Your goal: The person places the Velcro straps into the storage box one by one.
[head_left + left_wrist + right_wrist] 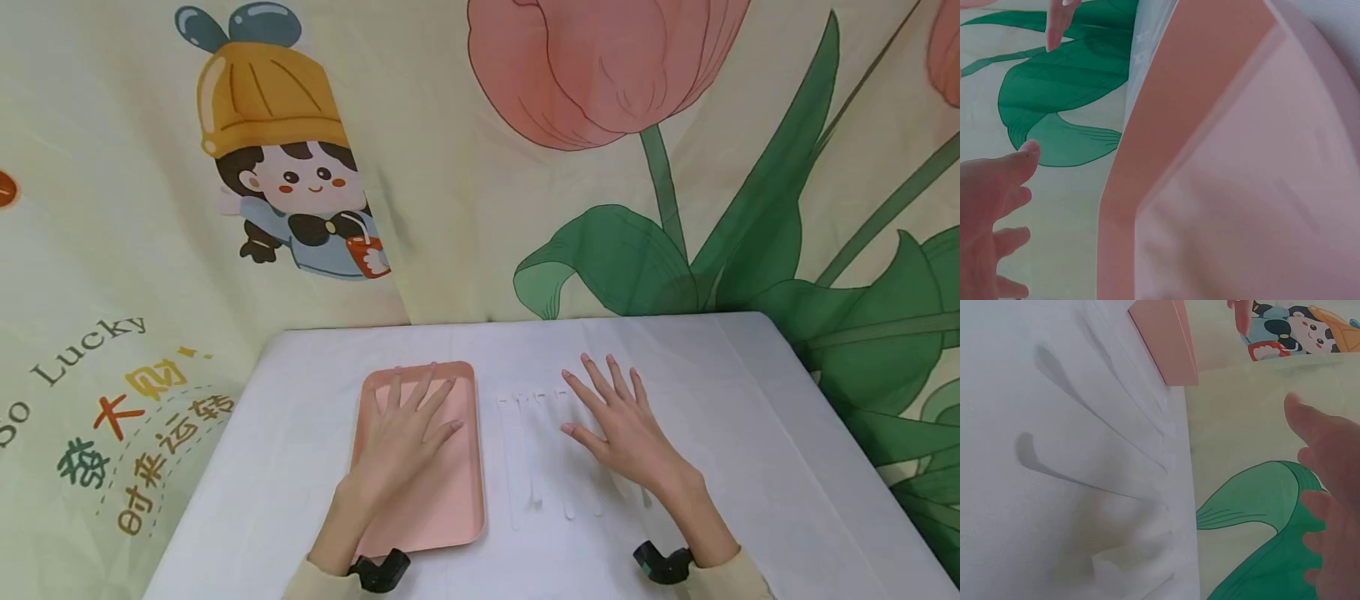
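Observation:
A shallow pink tray (420, 521) lies on the left half of the table. Above it is my left hand (401, 437), palm down with fingers spread and nothing in its grasp. To the right of the tray, several thin, see-through pieces (534, 496) lie in a row, roughly parallel. In the right wrist view these slender pieces (1063, 378) have long stems and wider rounded ends; their exact kind is unclear. My right hand (626, 429) hovers with spread fingers over the right end of the row, covering part of it, and holds nothing.
A white cloth covers the table (787, 467). Directly behind it hangs a curtain (450, 208) printed with tulips and a cartoon child. A black wrist camera (381, 571) is on the left wrist, and another black camera (663, 563) on the right.

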Demonstrator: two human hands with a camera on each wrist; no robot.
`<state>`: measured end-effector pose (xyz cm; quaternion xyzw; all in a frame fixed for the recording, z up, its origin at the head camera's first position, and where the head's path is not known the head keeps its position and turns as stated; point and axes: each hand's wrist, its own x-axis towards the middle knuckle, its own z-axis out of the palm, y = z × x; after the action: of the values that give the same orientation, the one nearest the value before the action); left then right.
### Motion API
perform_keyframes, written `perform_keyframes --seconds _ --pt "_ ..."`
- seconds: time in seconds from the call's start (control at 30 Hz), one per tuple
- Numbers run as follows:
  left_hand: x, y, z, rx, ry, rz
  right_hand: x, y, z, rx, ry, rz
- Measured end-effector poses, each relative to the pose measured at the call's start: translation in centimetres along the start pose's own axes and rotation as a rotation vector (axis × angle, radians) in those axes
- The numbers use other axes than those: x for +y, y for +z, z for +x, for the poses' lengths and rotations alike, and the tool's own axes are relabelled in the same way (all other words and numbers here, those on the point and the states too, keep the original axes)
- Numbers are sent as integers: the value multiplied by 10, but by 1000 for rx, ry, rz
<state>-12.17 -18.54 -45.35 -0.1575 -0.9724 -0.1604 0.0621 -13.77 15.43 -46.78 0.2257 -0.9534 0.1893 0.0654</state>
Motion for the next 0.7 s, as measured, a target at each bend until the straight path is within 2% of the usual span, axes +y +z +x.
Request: perform_keyframes --seconds 0.17,0.23,0.5,0.7 --pt "-4 -3 -6 -5 -38 28 -2 2 -3 -6 15 27" --pt "-8 -6 -10 -5 -73 29 -2 4 -5 4 10 45" --pt "-28 -16 -36 3 -262 -13 3 7 -10 129 -69 68" --pt "-42 -15 -54 9 -402 -105 5 5 -11 134 -45 80"
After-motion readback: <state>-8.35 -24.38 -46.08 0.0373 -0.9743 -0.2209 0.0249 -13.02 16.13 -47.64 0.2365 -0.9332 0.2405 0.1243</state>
